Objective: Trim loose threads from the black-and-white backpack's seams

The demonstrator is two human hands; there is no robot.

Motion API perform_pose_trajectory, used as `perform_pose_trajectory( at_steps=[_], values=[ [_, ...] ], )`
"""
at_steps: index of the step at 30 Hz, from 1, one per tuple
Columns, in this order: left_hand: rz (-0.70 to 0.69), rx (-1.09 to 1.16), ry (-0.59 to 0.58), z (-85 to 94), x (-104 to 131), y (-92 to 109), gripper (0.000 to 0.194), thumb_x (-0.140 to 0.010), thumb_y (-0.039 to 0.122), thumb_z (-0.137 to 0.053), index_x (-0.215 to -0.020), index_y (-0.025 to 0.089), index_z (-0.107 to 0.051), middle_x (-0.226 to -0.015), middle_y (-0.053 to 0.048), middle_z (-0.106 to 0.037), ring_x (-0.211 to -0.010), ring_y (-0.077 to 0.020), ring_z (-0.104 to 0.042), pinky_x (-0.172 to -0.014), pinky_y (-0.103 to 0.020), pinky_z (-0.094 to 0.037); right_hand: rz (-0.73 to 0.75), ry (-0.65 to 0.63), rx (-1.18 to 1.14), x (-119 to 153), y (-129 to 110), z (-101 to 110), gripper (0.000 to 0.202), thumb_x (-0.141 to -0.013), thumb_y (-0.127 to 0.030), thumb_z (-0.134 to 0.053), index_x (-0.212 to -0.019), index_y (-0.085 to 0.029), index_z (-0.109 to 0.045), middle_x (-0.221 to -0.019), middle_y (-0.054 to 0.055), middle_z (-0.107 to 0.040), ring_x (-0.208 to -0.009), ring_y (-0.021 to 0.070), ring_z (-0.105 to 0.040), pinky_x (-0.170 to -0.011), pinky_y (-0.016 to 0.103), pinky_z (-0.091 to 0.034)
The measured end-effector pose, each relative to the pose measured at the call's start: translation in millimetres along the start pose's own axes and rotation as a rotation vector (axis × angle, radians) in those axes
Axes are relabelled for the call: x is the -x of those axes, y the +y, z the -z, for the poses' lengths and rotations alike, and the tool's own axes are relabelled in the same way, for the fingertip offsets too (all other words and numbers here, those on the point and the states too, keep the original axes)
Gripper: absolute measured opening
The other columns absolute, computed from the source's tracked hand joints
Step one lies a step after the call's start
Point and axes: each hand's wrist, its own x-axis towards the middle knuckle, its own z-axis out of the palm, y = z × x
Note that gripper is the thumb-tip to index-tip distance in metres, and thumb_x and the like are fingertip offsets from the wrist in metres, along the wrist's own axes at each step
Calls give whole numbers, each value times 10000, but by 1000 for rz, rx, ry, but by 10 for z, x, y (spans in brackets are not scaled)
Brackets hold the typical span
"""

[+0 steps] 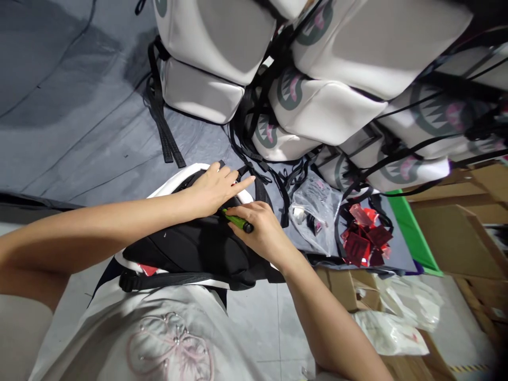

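A black and white backpack lies at the table's front edge, against the person's body, its black side up. My left hand rests on its upper part, fingers spread and pressing beside a black strap. Just right of it, my right hand is closed around a small green tool with a black end. The tool's tip points at the bag near my left hand and is hidden by the fingers and black fabric.
White backpacks with shark-mouth prints and dangling black straps are heaped across the table's far side. A clear plastic bag and red tags lie to the right. Cardboard boxes and white plastic bags stand beyond the table edge.
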Motion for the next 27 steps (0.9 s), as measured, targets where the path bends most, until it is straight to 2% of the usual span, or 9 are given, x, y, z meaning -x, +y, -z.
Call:
perform_pose_trajectory(
  at_steps=[7,13,18,27],
  values=[
    [16,26,-25,7,7,-8,806,-867,266,-597,-1568,200,-204,-1341,-142,-559,-1140,-295,-525,-983,-411,-340,-69,45,66,43,-2,-31,141,-833,-166,-718,-952,-243,-725,-874,24,-760,-830,237,-698,-905,423,-441],
    [6,23,-9,-3,19,-22,765,-882,291,-584,-1556,184,-237,-1329,-145,-566,-1118,-295,-533,-950,-400,-354,-194,289,-114,97,-41,-290,56,-849,-236,-671,-888,-242,-711,-875,19,-762,-836,238,-687,-869,391,-475],
    [-1,29,11,-18,25,-29,732,-886,257,-548,-1550,178,-250,-1334,-144,-561,-1118,-299,-532,-953,-409,-345,-315,453,-173,97,-131,-462,105,-859,-280,-629,-777,-241,-682,-802,34,-750,-761,244,-682,-831,411,-493],
    [6,62,-35,26,13,-30,649,-933,216,-449,-1553,187,-260,-1307,-139,-574,-1111,-292,-536,-942,-409,-339,-377,495,-216,109,-157,-523,122,-867,-320,-613,-815,-250,-697,-809,33,-745,-783,253,-684,-775,400,-522]
  ],
)
